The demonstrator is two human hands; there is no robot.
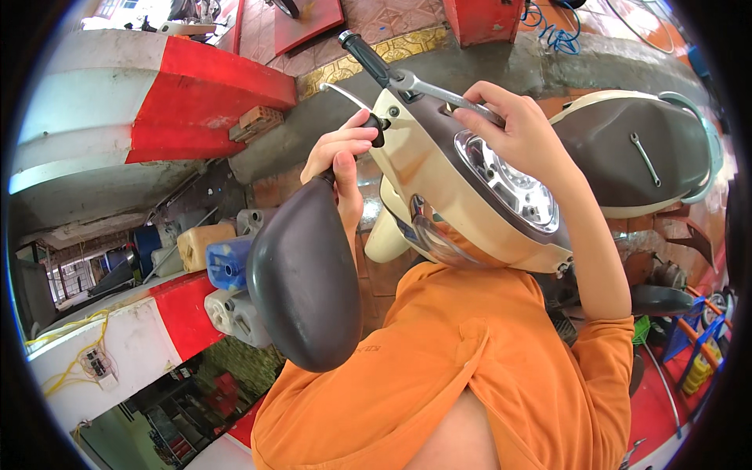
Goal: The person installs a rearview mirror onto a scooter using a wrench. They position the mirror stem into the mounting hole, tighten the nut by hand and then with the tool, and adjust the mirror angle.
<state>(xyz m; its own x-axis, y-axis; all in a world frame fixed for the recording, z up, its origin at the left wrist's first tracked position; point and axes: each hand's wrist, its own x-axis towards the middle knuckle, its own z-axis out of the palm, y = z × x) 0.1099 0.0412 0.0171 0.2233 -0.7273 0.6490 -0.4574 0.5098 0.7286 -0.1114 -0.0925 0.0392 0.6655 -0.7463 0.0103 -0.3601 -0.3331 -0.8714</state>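
Observation:
My left hand (342, 157) is wrapped round the stem of a black rear-view mirror (308, 270), close to the scooter's handlebar. The mirror's rounded back faces up, and its stem end meets a black fitting beside the brake lever (345, 95). In my right hand (521, 129) is a silver spanner (437, 92), held by its shaft above the dashboard. The spanner's far end lies over the base of the black handlebar grip (365, 59); whether it touches there I cannot tell. Below that hand sits the cream scooter's round instrument cluster (509, 182).
A second spanner (645, 159) lies on the brown scooter seat (627, 145). Red-and-white ledges (211, 94) run along the left, with plastic jugs (229, 262) beside them. A brick (257, 123) rests by the ledge. Blue hose (554, 31) coils on the floor at the back right.

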